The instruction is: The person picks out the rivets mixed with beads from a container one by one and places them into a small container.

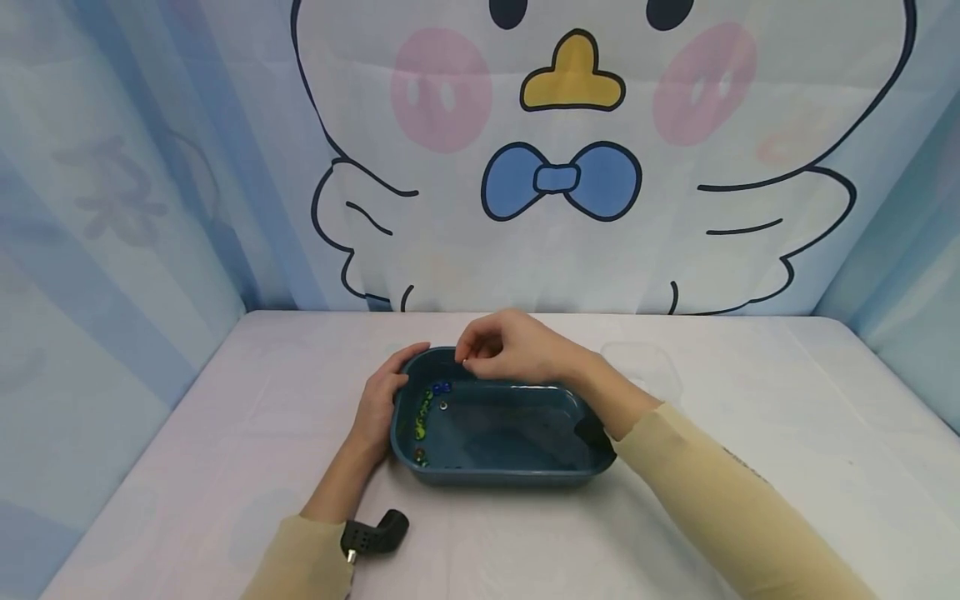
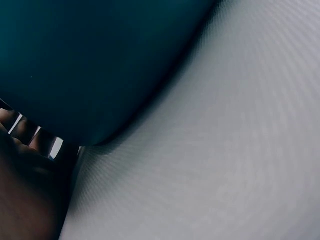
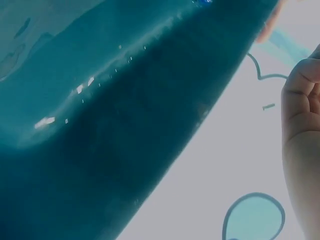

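Note:
A dark blue-green basin [image 1: 517, 481] holds several small glass marbles. Green ones [image 1: 421, 423] run in a line along its left wall, blue ones [image 1: 442, 387] sit at the back-left corner, and brownish ones [image 1: 420, 456] lie at the front left. One pale marble [image 1: 443, 406] lies apart on the bottom. My left hand [image 1: 375, 408] grips the basin's left rim, thumb on the edge and fingers round the outside. Above the back rim, my right hand [image 1: 517, 346] pinches a tiny shiny piece [image 1: 465, 362] between thumb and forefinger; its kind is mostly hidden by the fingertips.
The basin stands on a pale cloth-covered table [image 1: 750, 417]. Behind the right forearm lies a clear, see-through container or lid [image 1: 645, 367]. A black band [image 1: 375, 533] with a protruding part is on the left wrist. A printed cartoon curtain [image 1: 555, 258] hangs at the table's back edge.

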The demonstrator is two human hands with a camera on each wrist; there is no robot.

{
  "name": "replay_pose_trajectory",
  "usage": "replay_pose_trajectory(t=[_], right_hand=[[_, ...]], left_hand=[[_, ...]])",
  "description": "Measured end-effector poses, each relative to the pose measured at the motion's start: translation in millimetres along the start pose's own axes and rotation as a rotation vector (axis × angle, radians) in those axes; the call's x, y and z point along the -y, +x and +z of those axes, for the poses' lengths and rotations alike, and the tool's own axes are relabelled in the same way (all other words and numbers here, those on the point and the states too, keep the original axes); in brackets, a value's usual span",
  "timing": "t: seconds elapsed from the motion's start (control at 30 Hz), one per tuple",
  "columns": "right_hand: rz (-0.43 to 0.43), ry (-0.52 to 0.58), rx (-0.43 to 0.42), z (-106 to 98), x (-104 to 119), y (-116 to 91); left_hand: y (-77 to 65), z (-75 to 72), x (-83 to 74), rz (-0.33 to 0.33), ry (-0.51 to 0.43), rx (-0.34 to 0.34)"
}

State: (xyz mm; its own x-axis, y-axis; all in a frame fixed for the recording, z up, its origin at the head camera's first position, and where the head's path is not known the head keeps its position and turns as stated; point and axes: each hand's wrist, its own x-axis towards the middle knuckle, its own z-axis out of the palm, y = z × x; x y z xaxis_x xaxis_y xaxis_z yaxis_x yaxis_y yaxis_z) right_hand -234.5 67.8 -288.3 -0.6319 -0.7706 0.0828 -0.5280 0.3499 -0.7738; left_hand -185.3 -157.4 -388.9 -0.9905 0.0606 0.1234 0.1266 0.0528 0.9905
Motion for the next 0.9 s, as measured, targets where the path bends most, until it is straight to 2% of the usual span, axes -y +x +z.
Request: replay_pose_trajectory(t=[0.3,0.6,0.9], right_hand=[[-0.011,0.011,-0.035,-15,3,-10],[-0.010,0.008,-0.118,-31,6,-25],[0.000,0.024,-0.175,-40,-1,-43]], left_hand=[[-0.3,-0.3,1.1,0.017,0.007,0.000],[0.4,-0.1,2.0,0.036,-0.006,0.007],[-0.6,-0.5,2.1,0.032,-0.006,0.007]])
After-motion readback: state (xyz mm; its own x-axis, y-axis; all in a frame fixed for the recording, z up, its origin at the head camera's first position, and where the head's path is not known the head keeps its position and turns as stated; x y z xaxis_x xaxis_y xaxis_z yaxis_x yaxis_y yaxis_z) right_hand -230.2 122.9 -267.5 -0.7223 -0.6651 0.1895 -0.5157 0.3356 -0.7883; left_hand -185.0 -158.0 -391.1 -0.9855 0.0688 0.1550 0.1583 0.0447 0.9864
